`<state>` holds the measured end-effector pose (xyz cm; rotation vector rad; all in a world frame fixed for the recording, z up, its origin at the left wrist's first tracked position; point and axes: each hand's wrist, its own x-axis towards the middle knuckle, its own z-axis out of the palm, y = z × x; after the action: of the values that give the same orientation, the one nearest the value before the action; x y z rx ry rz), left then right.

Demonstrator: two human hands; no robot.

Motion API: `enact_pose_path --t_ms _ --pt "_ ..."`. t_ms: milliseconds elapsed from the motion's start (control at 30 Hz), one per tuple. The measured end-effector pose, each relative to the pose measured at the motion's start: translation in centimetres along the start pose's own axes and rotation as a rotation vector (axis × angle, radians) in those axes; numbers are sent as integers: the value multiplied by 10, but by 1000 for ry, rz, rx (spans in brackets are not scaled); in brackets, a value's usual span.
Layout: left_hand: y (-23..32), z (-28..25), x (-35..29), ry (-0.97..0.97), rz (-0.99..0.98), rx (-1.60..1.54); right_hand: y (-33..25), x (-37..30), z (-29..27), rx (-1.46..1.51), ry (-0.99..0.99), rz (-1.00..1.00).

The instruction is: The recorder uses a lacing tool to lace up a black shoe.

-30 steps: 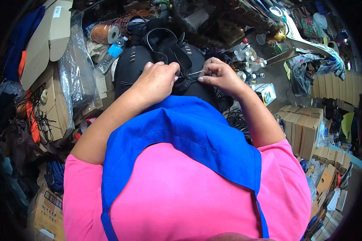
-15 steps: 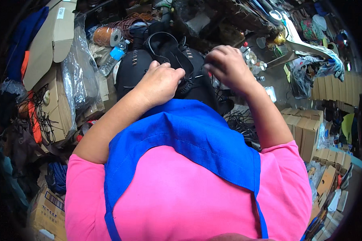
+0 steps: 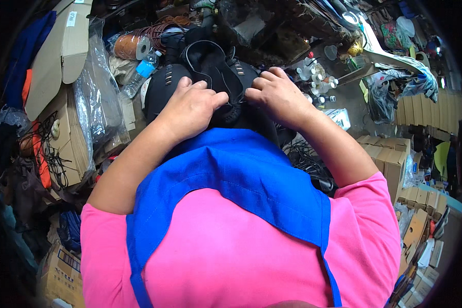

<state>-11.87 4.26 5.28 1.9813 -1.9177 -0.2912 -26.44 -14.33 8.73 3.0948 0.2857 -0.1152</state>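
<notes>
Between my knees, which are in black trousers with ladder-like slits, stands a black piece [image 3: 204, 54] with an open, collar-like rim, resembling a shoe upper. My left hand [image 3: 192, 105] is closed at its near left side, thumb and forefinger pinching its edge. My right hand [image 3: 277, 97] is closed at its right side, fingers bent and fingertips together. What lies in its pinch is too small to tell. Dark coiled material [image 3: 230, 113] sits between the two hands. A blue apron [image 3: 231, 164] covers my lap below them.
Left of my knees lie a clear bottle with a blue label [image 3: 145, 68], an orange spool [image 3: 131, 47] and a plastic-wrapped cardboard stack [image 3: 100, 97]. Several small bottles [image 3: 318, 79] stand to the right. Dark cords [image 3: 308, 156] lie by my right forearm, near cardboard boxes [image 3: 387, 161].
My right hand has come down and left from above the right knee to the black piece, its fingers closing. The left hand has shifted slightly left, still at the piece's edge.
</notes>
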Motion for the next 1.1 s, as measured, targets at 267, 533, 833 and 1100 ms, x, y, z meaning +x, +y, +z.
enact_pose_path --t_ms 267,533,833,1100 --pt "12 13 9 8 -17 36 -23 8 -2 -79 -157 24" --pt "-4 -3 -18 0 9 28 6 -14 11 92 -74 31" --pt "-42 -51 -91 275 -502 -605 59 -81 10 1367 275 788" --pt "29 -61 -20 445 -10 -1740 6 4 -15 2272 581 96"
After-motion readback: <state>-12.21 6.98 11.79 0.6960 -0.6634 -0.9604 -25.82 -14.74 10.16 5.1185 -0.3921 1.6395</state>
